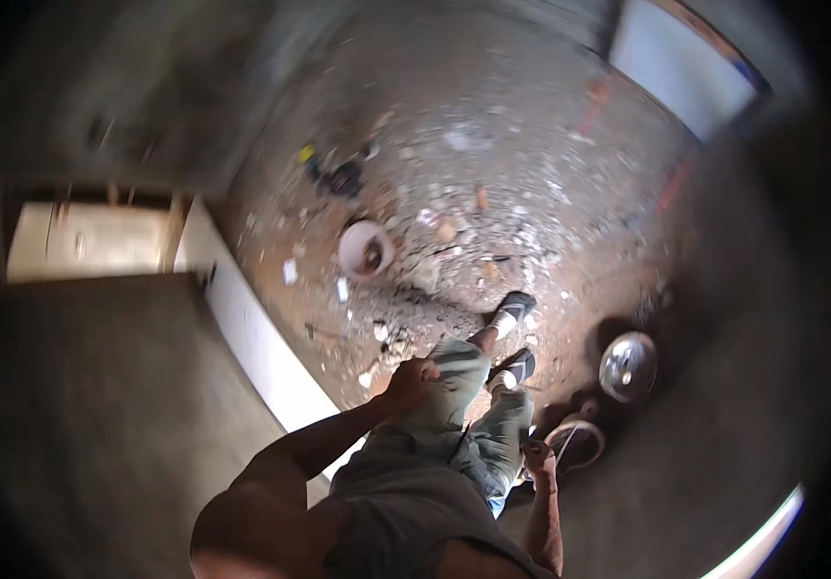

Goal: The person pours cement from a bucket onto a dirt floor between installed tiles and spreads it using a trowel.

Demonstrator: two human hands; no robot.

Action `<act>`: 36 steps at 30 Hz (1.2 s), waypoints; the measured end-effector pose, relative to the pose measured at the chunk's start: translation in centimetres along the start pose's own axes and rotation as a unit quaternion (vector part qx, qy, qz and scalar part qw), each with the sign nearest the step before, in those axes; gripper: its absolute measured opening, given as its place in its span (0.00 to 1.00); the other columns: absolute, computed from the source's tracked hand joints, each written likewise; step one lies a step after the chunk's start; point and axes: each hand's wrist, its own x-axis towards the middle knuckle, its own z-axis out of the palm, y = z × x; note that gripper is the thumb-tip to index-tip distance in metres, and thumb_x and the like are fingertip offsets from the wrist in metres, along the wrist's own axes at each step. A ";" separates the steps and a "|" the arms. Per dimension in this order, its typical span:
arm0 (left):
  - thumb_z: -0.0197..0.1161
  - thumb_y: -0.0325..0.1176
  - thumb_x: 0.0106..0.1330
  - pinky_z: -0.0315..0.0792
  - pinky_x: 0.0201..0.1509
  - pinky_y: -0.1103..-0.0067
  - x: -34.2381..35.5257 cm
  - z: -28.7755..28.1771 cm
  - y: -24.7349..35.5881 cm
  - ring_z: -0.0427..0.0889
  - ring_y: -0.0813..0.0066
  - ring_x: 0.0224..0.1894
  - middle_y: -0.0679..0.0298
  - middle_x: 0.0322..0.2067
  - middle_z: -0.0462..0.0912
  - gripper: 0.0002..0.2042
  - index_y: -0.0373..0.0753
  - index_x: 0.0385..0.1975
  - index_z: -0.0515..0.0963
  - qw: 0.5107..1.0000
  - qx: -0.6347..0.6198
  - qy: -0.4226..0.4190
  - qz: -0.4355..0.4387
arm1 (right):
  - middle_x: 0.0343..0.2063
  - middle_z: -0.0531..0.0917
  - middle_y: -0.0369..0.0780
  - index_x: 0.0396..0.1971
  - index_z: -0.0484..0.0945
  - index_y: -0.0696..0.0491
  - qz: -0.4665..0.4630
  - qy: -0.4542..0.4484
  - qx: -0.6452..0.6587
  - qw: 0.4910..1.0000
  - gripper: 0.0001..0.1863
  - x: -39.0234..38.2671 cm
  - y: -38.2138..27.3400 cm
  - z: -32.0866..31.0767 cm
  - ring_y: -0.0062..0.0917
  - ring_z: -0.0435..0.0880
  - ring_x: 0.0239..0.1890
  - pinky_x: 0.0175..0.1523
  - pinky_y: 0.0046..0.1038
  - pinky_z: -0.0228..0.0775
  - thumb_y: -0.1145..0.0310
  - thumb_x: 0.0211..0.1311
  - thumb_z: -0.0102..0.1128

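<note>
My left hand (417, 372) hangs at my left thigh, its fingers curled; whether anything is in them is hidden. Beside my right thigh is my right hand (540, 456), also with bent fingers, contents unclear, nearest a dark round container (582, 444) with a pale rim and a thin light strip across it. Just beyond that container lies a shiny round metal vessel (635, 359). A pale bucket (355, 241) with something dark inside stands on the rubble-strewn floor ahead and left of my feet (514, 309).
A dark bundle (343, 180) with a yellow item (306, 154) lies farther ahead among debris. A white strip (256, 343) edges a grey wall or ledge on the left, near a bright opening (97, 241). A white panel (681, 63) stands at upper right. Edges are blurred.
</note>
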 end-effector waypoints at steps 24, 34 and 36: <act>0.68 0.48 0.48 0.77 0.40 0.61 -38.4 -8.0 -24.1 0.85 0.54 0.39 0.49 0.33 0.85 0.21 0.34 0.30 0.83 0.987 -0.141 -0.025 0.072 | 0.42 0.82 0.40 0.48 0.77 0.53 -0.224 -0.094 -0.552 0.798 0.18 -19.6 -10.7 34.9 0.34 0.79 0.45 0.52 0.38 0.73 0.57 0.65 0.54; 0.72 0.47 0.46 0.76 0.37 0.62 -46.6 -27.2 -47.7 0.85 0.56 0.37 0.54 0.30 0.84 0.19 0.38 0.29 0.82 0.974 -0.085 0.184 0.097 | 0.42 0.83 0.45 0.50 0.79 0.53 -0.537 -0.161 -0.562 0.608 0.16 -22.2 -23.1 68.3 0.39 0.81 0.42 0.47 0.38 0.74 0.67 0.64 0.53; 0.63 0.35 0.56 0.75 0.36 0.63 -51.2 -34.2 -49.9 0.85 0.60 0.37 0.57 0.32 0.84 0.07 0.40 0.29 0.82 0.968 -0.012 0.244 0.051 | 0.43 0.82 0.46 0.47 0.79 0.54 -0.582 -0.203 -0.572 0.541 0.15 -26.4 -27.6 77.7 0.40 0.82 0.43 0.47 0.36 0.75 0.68 0.60 0.56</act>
